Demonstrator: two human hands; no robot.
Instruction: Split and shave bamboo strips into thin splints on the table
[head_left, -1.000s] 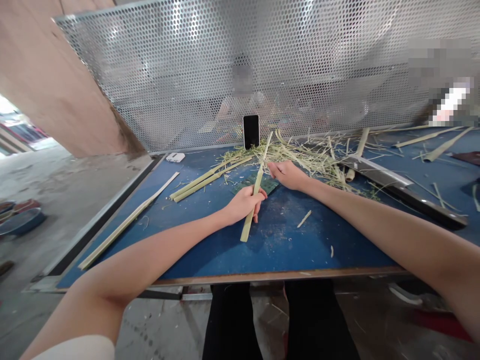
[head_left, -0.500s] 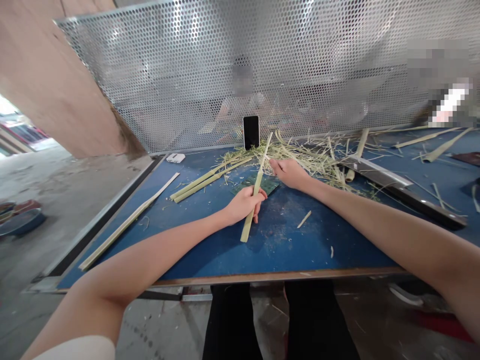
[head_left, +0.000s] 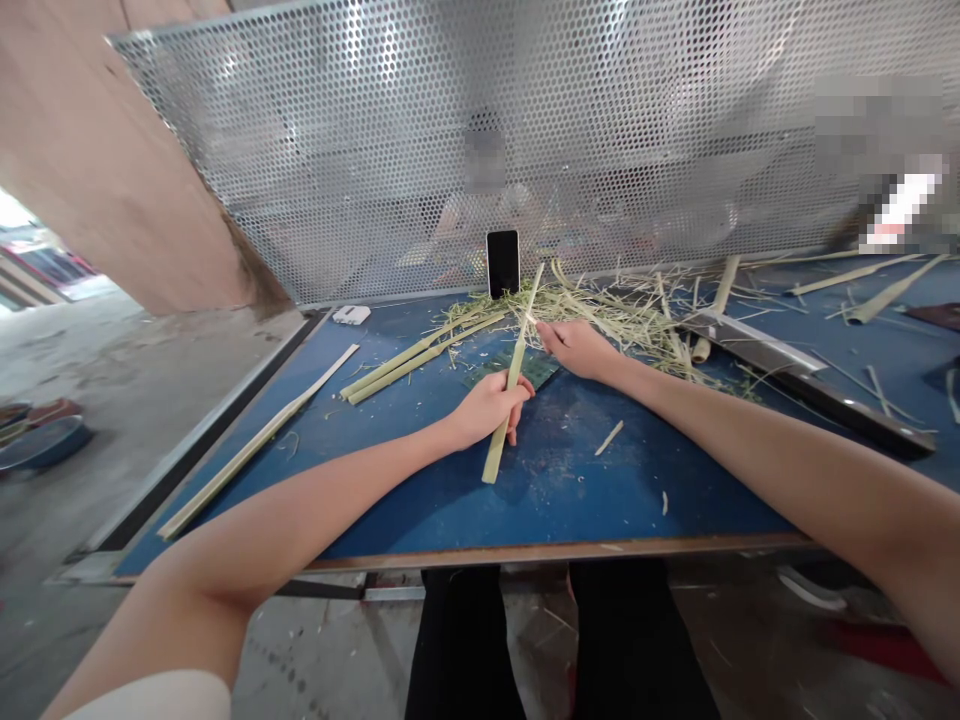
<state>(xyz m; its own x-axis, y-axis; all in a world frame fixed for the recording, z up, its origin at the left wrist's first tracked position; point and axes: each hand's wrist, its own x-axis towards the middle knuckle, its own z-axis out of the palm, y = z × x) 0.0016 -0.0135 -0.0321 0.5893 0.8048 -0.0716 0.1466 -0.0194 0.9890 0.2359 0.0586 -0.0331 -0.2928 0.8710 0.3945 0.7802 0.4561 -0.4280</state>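
My left hand (head_left: 491, 405) is closed around a pale green bamboo strip (head_left: 497, 445) that slants from the blue table (head_left: 420, 500) up towards the back. Farther up the same strip, my right hand (head_left: 576, 346) has its fingers pinched together at a thin sliver near the strip's upper part; what they grip is too small to name. A green cutting mat (head_left: 536, 370) lies under the strip between both hands. Behind my right hand spreads a heap of bamboo shavings (head_left: 600, 305).
A black phone (head_left: 502, 262) stands against the perforated metal screen (head_left: 480, 140). Two bamboo strips (head_left: 409, 360) and a long strip (head_left: 255, 445) lie at left. A metal bar (head_left: 802, 375) crosses the right side. A small white object (head_left: 350, 314) sits at back left.
My right hand has shifted very slightly along the upper part of the strip. My left hand and the strip stay in place.
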